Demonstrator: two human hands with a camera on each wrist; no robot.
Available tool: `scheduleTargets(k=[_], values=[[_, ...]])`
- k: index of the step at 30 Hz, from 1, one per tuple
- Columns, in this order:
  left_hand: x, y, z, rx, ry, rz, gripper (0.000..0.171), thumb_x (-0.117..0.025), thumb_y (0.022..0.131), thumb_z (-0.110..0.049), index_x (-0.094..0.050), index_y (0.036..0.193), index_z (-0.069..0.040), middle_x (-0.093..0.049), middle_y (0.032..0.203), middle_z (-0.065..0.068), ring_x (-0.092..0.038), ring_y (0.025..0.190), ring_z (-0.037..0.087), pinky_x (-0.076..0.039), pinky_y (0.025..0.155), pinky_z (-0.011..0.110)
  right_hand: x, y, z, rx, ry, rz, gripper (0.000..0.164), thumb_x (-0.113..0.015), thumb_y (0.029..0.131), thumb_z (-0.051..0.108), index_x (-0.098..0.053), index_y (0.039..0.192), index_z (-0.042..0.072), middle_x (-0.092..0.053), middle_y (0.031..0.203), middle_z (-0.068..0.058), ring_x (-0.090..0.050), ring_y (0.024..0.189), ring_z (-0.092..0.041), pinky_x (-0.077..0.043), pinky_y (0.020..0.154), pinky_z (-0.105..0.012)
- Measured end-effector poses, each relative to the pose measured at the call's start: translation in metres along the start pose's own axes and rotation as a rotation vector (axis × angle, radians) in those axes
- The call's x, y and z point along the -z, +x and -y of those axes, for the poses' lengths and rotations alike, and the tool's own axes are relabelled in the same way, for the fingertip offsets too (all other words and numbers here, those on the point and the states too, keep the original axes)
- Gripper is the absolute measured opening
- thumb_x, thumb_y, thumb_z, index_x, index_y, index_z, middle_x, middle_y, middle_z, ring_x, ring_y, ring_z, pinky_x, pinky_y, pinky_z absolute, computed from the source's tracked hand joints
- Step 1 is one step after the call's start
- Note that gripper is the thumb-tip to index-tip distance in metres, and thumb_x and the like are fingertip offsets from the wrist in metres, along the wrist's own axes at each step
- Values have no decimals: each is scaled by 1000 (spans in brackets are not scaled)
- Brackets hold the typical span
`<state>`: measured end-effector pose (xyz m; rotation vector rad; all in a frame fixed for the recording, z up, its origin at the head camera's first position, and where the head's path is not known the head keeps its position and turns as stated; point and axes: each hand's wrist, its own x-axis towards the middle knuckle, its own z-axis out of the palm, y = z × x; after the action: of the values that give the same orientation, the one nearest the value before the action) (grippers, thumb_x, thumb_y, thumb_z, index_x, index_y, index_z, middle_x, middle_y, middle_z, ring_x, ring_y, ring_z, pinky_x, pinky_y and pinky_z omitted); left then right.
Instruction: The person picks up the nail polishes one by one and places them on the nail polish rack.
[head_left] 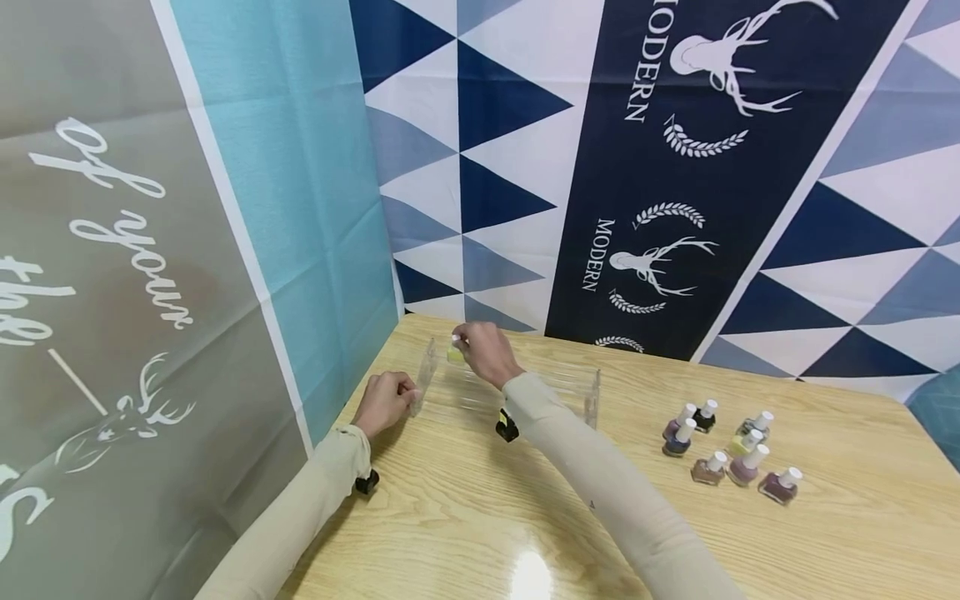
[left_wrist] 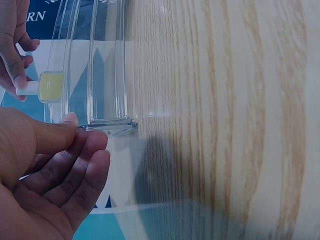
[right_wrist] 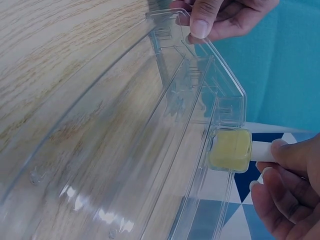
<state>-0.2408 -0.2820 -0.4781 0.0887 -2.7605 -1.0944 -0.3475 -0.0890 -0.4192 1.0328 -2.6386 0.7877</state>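
Observation:
A clear plastic tiered rack (head_left: 525, 379) stands on the wooden table near the back wall. Its side panel (right_wrist: 230, 85) is pinched at the front edge between the thumb and fingers of my left hand (head_left: 385, 400). My right hand (head_left: 487, 350) pinches the white cap (right_wrist: 262, 151) of a yellow nail polish bottle (right_wrist: 230, 150). That bottle is upright at the rack's top rear tier, close beside the left side panel. In the left wrist view the left thumb and fingers (left_wrist: 70, 165) meet at the panel's edge.
To the right on the table (head_left: 450, 517) stand several nail polish bottles with white caps, among them a black one (head_left: 705, 415), a yellow one (head_left: 746, 442) and a dark plum one (head_left: 780, 486). Printed cloth (head_left: 495, 167) hangs behind and along the left side.

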Motion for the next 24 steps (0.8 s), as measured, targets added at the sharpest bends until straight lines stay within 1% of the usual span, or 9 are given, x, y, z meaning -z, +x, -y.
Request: scheduleTargets(k=[3, 8, 11, 17, 24], values=[[-1, 1, -1, -5, -3, 5, 13, -73, 97, -9, -75, 85, -6, -68, 71, 4, -58, 58, 14, -47, 56, 32, 2, -1, -1, -14, 4, 18, 17, -70, 100, 12, -78, 112, 3, -77, 106, -10, -74, 92, -22, -59, 77, -36], [-1, 1, -1, 5, 0, 6, 13, -73, 98, -11, -75, 86, -7, -68, 72, 3, -58, 60, 15, -47, 57, 32, 8, -3, 0, -54, -5, 64, 28, -73, 98, 20, -75, 121, 4, -76, 110, -10, -73, 95, -23, -59, 78, -36], [0, -2, 1, 13, -1, 5, 12, -72, 98, -10, -75, 86, -7, -68, 72, 3, -58, 59, 15, -46, 56, 32, 14, -7, -1, -49, -10, 68, 33, -73, 99, 23, -73, 125, 3, -75, 113, -12, -73, 97, -24, -59, 80, -38], [0, -3, 0, -4, -4, 11, 12, -72, 98, -10, -75, 87, -6, -68, 72, 2, -59, 60, 14, -48, 57, 32, 34, -18, -11, -39, -31, 46, 29, -72, 100, 21, -74, 124, 4, -75, 112, -11, -73, 96, -25, -58, 81, -39], [2, -1, -2, 0, -27, 18, 11, -72, 98, -10, -75, 88, -5, -68, 73, 4, -59, 61, 15, -48, 57, 34, 61, -31, -29, -13, -53, 30, 25, -71, 100, 19, -75, 120, 5, -76, 108, -10, -73, 96, -25, -57, 82, -40]])
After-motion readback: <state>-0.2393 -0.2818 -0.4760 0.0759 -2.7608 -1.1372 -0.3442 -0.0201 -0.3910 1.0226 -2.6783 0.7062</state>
